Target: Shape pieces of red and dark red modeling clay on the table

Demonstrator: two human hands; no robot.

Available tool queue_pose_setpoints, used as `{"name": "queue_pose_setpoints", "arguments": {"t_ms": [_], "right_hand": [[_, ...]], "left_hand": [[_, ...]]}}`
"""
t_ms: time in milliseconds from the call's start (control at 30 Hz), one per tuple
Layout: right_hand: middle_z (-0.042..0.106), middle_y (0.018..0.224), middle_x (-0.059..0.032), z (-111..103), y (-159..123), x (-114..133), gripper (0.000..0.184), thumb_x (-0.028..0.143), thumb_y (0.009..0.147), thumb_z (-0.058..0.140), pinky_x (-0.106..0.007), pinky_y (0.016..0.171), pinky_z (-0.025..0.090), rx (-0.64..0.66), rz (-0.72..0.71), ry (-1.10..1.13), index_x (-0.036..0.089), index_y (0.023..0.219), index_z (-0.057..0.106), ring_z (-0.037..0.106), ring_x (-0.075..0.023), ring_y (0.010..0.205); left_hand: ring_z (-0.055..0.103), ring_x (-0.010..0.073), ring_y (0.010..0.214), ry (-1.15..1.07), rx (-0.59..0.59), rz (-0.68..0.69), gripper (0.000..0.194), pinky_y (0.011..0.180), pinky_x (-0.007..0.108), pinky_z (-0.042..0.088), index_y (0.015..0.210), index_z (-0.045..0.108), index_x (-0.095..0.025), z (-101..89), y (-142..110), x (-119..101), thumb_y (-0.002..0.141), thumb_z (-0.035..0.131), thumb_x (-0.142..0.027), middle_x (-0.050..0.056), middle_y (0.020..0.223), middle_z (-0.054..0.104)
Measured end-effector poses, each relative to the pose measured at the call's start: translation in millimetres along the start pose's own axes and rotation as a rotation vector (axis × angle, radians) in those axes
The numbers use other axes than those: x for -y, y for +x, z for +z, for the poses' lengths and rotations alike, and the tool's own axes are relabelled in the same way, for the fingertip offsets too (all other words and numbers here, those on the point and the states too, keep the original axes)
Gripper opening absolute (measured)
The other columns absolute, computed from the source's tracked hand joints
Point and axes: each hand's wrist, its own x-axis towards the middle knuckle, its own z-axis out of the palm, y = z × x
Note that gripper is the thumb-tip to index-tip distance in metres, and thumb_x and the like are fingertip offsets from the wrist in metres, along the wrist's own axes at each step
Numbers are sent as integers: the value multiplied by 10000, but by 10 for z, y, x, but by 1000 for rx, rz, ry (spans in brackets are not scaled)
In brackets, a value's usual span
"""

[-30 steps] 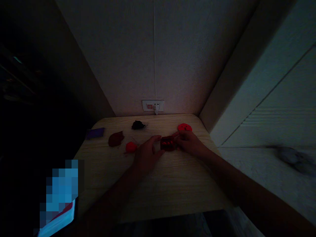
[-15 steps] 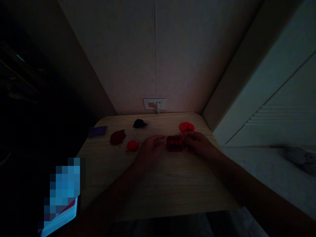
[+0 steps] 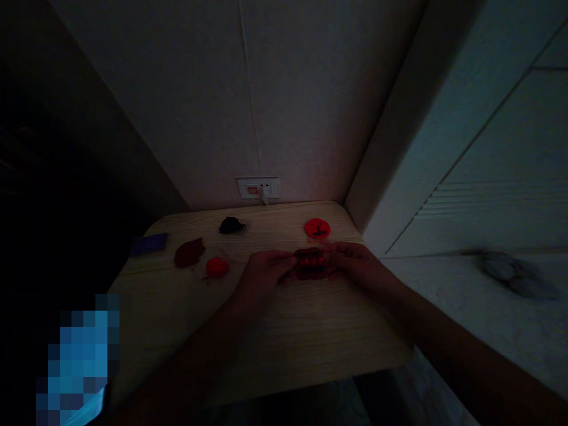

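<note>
A dark red slab of what looks like modelling clay (image 3: 310,273) is held low over the table, with a row of small red balls (image 3: 310,261) across it. My left hand (image 3: 266,269) pinches its left edge between thumb and fingers. On the opposite edge, my right hand (image 3: 357,263) is closed with thumb and fingertips. Just behind the slab lies a flat red disc (image 3: 313,223) with dark marks like a face. A bright red lump (image 3: 217,267) rests left of my left hand, near a flattened dark red lump (image 3: 189,252). Dim light hides fine detail.
On the wooden table (image 3: 284,343), a black lump (image 3: 231,225) lies toward the back and a purple rectangular thing (image 3: 149,244) at the left edge. The wall socket (image 3: 258,187) holds a plug. A blurred-out lit screen (image 3: 84,343) glows at lower left.
My left hand has closed onto the left edge of the slab, where its fingers were apart before. The slab now shows its ball row more clearly. The view has turned slightly right.
</note>
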Motion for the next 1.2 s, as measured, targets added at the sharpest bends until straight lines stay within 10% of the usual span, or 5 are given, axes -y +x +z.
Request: {"name": "queue_pose_setpoints", "arguments": {"t_ms": [300,633,1200], "right_hand": [[736,626,-14,-441,-10,75,220,280,597,832,-219,499,507,-138,-8,-42,160,764,754,639,-122,520],[714,614,-26,-830,58,155,264,280,567,861,-216,510,469,-231,-16,-87,142,763,750,620,-118,529],[662,626,-30,-945,276,55,405,462,617,815,-229,487,362,-315,-67,-205,111,815,780,512,-101,528]], "left_hand": [[712,141,611,-128,50,-104,76,595,244,574,849,739,-89,405,105,-86,873,681,-134,99,797,776],[712,153,574,-154,20,-184,85,590,264,600,849,714,-71,448,169,-122,873,640,-103,121,789,765],[736,176,616,-346,120,-272,97,646,285,616,880,633,-87,915,344,-164,899,544,-52,128,826,728]]}}
